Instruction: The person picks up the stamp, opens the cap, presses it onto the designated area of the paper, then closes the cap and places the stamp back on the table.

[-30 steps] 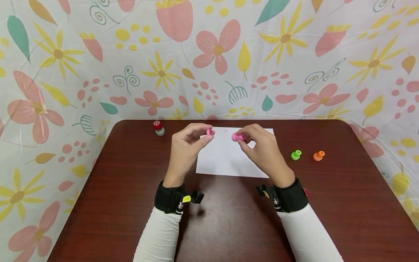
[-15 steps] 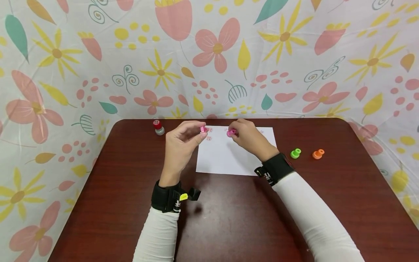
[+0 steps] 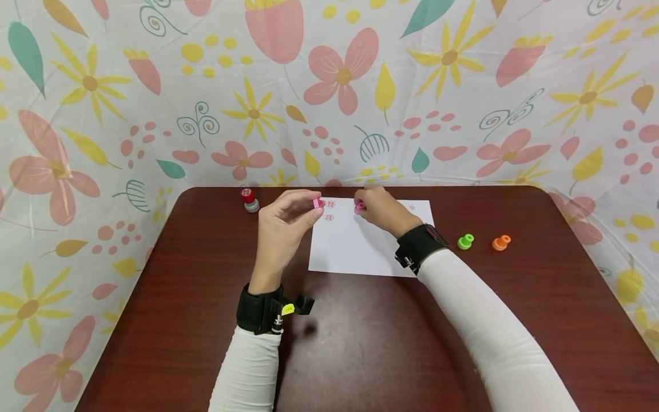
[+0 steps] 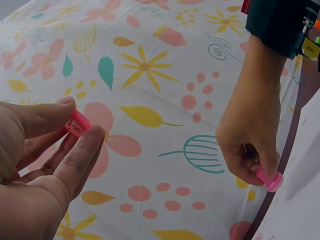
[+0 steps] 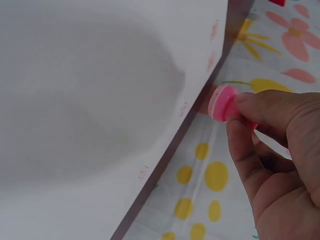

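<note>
Between thumb and fingertips, my left hand (image 3: 282,232) pinches a small pink cap (image 4: 77,124) with a dark pattern on its face, held up near the paper's left side. My right hand (image 3: 383,212) grips a pink stamp (image 5: 223,104) by its narrow handle, near the far edge of the white paper (image 3: 360,249). The right wrist view shows the stamp's wide end pointing away from the fingers, toward the paper. Small red prints (image 3: 329,211) lie along the paper's far part; whether the stamp touches the paper cannot be told.
A green stamp (image 3: 465,242) and an orange stamp (image 3: 501,243) stand right of the paper on the dark brown table (image 3: 206,320). At the far left is a small red-and-grey stamp (image 3: 249,200). A flower-patterned cloth (image 3: 329,86) hangs behind the table.
My right hand has moved left and toward the far edge, turning so the stamp's wide end tips downward. My left hand has shifted a little left, still pinching the cap.
</note>
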Demonstrator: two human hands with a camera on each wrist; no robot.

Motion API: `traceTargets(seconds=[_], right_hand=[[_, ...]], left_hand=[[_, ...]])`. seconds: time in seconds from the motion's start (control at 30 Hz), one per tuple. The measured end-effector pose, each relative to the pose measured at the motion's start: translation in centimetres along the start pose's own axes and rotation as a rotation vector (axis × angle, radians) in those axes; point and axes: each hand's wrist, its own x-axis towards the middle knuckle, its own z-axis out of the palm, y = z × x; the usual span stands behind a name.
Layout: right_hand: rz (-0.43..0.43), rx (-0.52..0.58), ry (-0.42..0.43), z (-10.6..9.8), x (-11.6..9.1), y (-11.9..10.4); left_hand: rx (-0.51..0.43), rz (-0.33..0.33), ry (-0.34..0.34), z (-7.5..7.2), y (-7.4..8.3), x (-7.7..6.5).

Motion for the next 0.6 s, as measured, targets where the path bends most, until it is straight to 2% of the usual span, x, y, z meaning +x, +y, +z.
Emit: traceTargets(seconds=[0.27,0.6], right_hand=[[0.023,-0.014,-0.059,0.9,1.0,-0.1],[0.036,0.006,-0.089,1.8,1.5,-0.3]], left_hand=[[0.008,-0.003,0.005,-0.2,0.0,0.1],[0.015,-0.01,0.002,-0.2,-0.1,0.1]])
